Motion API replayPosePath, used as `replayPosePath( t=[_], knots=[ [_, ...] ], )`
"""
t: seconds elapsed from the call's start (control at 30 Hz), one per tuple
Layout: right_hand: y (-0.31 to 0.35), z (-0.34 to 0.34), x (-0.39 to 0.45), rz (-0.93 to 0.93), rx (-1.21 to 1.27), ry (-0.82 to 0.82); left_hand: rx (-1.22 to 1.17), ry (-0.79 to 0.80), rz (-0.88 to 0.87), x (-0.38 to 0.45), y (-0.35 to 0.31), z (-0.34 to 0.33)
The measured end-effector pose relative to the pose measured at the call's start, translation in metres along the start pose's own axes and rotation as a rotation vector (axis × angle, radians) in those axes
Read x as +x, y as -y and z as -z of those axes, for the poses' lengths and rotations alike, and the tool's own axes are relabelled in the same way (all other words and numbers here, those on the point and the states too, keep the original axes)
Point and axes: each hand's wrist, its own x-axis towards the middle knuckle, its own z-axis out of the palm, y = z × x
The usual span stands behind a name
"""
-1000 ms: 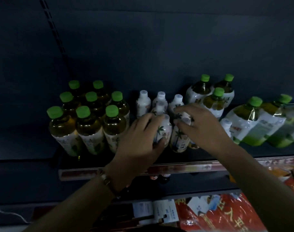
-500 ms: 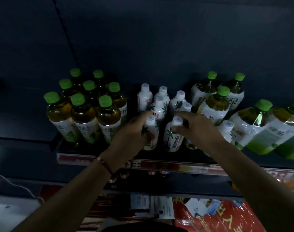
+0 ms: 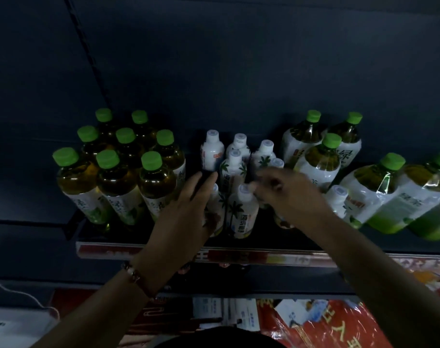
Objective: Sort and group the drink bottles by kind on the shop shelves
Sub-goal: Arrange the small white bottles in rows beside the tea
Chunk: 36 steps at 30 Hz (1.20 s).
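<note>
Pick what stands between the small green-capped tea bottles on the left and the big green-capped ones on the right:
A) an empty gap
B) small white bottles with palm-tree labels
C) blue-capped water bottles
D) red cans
B: the white-capped palm-tree bottles stand between the small tea bottles and the large tea bottles.

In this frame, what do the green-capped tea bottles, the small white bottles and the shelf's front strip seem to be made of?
Green-capped tea bottles: clear glossy plastic, probably; amber liquid shows through, with highlights on the shoulders.
Small white bottles: opaque white, likely plastic under a printed palm-tree sleeve; slight sheen.
Front strip: looks like a glossy plastic price rail over red print; too dim to be sure.
</note>
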Motion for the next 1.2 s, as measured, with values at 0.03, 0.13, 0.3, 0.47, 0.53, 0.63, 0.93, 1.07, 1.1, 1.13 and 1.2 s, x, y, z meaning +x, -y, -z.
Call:
replayPosePath(
  t=[0.03, 0.13, 0.3, 0.47, 0.53, 0.63, 0.93, 1.07, 1.1, 1.13, 1.2],
  knots=[
    [-0.006, 0.012, 0.001, -0.028, -0.048, -0.078, 0.026, -0.029, -0.036, 0.002, -0.004, 0.0],
    [-0.03, 0.045, 0.004, -0.065, -0.239, -0.122, 0.113, -0.063, -0.184, 0.017, -0.015, -0.006],
    [-0.038, 0.047, 0.0, -0.124, -0.356, 0.129, 0.069, 0.054, -0.235, 0.037, -0.022, -0.02],
    [-0.034, 0.041, 0.0, -0.004, -0.266, 0.165, 0.056, 0.007, -0.297, 0.032, -0.016, -0.018],
    [-0.033, 0.034, -0.001, 0.027, -0.252, 0.146, 0.068, -0.006, -0.303, 0.03, -0.015, -0.017],
    [-0.032, 0.028, -0.001, 0.065, -0.226, 0.099, 0.055, -0.002, -0.303, 0.031, -0.014, -0.019],
    [-0.025, 0.038, 0.015, 0.043, -0.118, 0.203, -0.087, 0.124, -0.191, 0.045, -0.026, 0.001],
    [-0.021, 0.044, 0.045, 0.072, -0.267, 0.098, -0.056, 0.045, -0.098, 0.098, -0.036, 0.02],
    [-0.02, 0.044, 0.053, 0.067, -0.348, 0.136, 0.005, 0.073, -0.09, 0.113, -0.034, 0.021],
    [-0.019, 0.042, 0.061, 0.049, -0.418, 0.196, 0.072, 0.137, -0.076, 0.128, -0.03, 0.02],
    [-0.015, 0.039, 0.07, 0.019, -0.496, 0.312, 0.14, 0.298, -0.041, 0.15, -0.025, 0.014]
  ],
)
